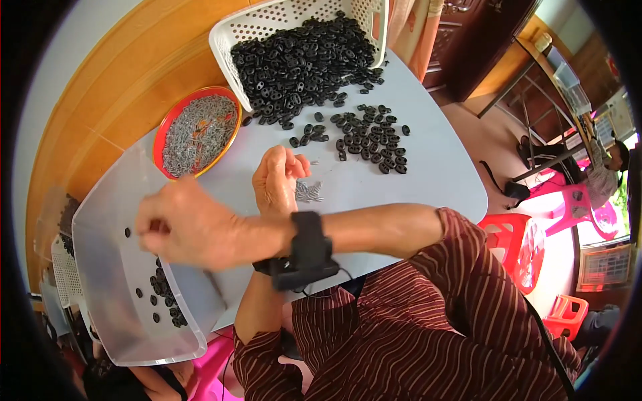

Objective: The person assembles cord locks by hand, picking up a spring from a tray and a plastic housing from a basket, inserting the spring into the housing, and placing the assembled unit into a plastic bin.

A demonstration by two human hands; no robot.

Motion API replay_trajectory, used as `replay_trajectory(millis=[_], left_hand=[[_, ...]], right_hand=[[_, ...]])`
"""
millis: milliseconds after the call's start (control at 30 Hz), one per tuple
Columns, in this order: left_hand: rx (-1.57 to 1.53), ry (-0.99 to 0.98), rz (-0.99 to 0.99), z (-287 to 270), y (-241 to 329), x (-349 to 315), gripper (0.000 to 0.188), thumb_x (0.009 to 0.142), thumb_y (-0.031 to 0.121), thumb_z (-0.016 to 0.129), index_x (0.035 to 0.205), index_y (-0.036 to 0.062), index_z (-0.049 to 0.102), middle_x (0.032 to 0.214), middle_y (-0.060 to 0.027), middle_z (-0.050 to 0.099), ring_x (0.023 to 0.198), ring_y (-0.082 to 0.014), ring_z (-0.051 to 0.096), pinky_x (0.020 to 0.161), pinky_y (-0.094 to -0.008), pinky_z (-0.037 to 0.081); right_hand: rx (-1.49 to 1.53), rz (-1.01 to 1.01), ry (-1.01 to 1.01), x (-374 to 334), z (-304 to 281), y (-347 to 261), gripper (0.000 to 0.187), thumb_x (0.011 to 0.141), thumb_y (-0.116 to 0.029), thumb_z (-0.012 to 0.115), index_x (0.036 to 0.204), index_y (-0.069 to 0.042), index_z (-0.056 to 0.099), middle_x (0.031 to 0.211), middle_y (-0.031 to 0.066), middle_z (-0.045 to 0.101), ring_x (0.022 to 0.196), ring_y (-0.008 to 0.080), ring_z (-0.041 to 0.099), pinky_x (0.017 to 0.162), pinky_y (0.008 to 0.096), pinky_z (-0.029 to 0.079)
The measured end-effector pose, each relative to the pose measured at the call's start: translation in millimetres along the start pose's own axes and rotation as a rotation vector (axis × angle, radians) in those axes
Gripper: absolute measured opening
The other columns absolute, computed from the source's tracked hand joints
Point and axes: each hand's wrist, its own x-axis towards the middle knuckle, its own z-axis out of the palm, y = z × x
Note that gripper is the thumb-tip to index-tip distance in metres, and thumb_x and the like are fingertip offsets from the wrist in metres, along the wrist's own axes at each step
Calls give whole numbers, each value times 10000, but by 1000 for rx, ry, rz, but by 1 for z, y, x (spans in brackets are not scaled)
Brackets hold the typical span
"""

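Note:
My right hand (pixel 190 224) reaches across to the left, over the near edge of a clear plastic bin (pixel 110 294); its fingers look curled but are smeared by motion, so anything in them cannot be made out. My left hand (pixel 274 179) is above the table with its fingers bent inward, closed, and what they hold is hidden. Beside it lies a small pile of grey metal screws or pins (pixel 309 192). Several black oval pieces with holes (pixel 164 287) lie inside the bin. A loose group of like black pieces (pixel 371 139) is spread beyond my left hand.
A white perforated basket (pixel 231 63) lies tipped at the back, black pieces (pixel 301 63) spilling from it. A red bowl (pixel 160 144) of small metal parts stands at the back left. Red plastic stools (pixel 565 315) are on the floor to the right. Another person's arm (pixel 150 381) shows at lower left.

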Motion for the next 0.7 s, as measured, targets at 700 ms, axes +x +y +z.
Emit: replay_trajectory(millis=[700], left_hand=[[124, 52, -17, -7, 16, 4, 283, 945, 229, 477, 736, 41, 451, 701, -25, 418, 731, -200, 502, 690, -333, 411]], right_hand=[[-1092, 198, -249, -71, -222, 44, 94, 791, -71, 587, 833, -27, 658, 861, 114, 621, 741, 326, 612, 653, 411, 502]])
